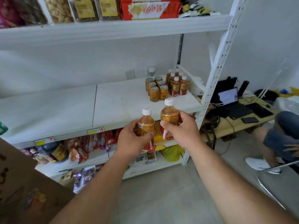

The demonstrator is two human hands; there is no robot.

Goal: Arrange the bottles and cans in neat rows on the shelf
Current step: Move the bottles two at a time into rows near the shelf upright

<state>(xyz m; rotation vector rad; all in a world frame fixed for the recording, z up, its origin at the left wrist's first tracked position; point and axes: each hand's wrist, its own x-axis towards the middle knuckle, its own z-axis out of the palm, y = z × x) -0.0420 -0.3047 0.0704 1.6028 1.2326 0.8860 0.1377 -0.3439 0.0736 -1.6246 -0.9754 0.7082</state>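
Gripping a bottle in each hand, left hand (129, 139) and right hand (179, 130), with rows of cans (156, 90) and bottles (177, 84) already lining up on the shelf (64, 110), plenty still waiting.

Left bottle (146, 122): lower label hidden behind the left hand (131, 139). Rear bottles (175, 76) in the shelf cluster overlap; count indeterminate. Label print is blurred. Cardboard box (24, 183) is cropped at the left edge.

Cans (156, 89) stand in rows on the shelf (113, 101) at its back right, bottles (177, 84) just right of them. Before the shelf's front edge, left hand (131, 141) and right hand (181, 131) each hold a bottle side by side.
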